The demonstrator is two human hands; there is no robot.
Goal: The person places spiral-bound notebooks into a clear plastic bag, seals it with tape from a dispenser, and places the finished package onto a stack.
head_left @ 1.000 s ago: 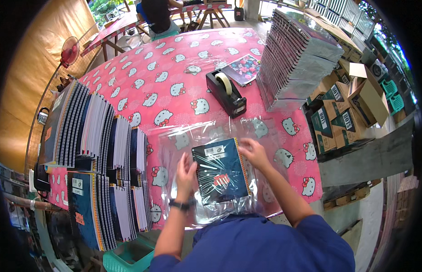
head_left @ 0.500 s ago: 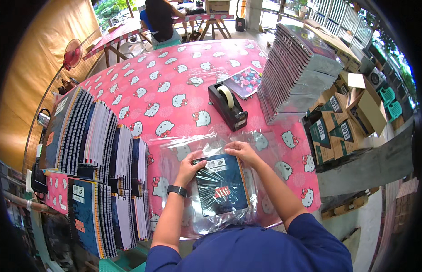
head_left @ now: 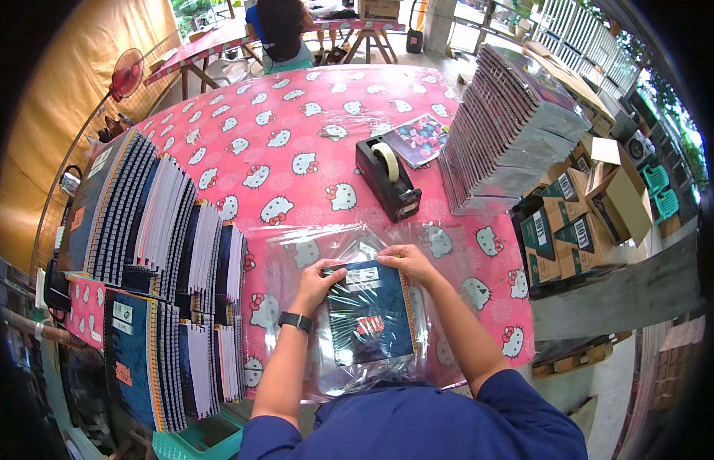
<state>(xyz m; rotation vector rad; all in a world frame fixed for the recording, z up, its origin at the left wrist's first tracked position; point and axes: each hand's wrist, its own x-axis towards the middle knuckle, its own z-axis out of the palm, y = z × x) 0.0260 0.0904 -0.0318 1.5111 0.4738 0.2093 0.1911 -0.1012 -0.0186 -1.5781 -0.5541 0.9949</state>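
A dark blue spiral notebook [head_left: 369, 307] lies at the table's near edge, in front of my body, with shiny clear plastic [head_left: 372, 354] over its cover. At its far left corner my left hand [head_left: 319, 285] is closed, the thumb lying on the cover's edge. My right hand [head_left: 407, 264] pinches the far right corner from the other side. Crumpled clear plastic also spreads on the table around the notebook. Fingers beneath the edges are partly hidden.
Several stacks of spiral notebooks [head_left: 146, 230] fill the left side. Beyond my hands stands a black tape dispenser [head_left: 388, 180], beside a flowered booklet [head_left: 418, 139]. A tall stack of plastic-wrapped notebooks [head_left: 495, 138] leans at right, near cardboard boxes [head_left: 564, 230]. Another person [head_left: 280, 31] sits at the far table.
My hands stay at the notebook's far corners, with the right hand shifted slightly left along its edge. The whole view has shifted a little. The plastic over the cover looks less creased.
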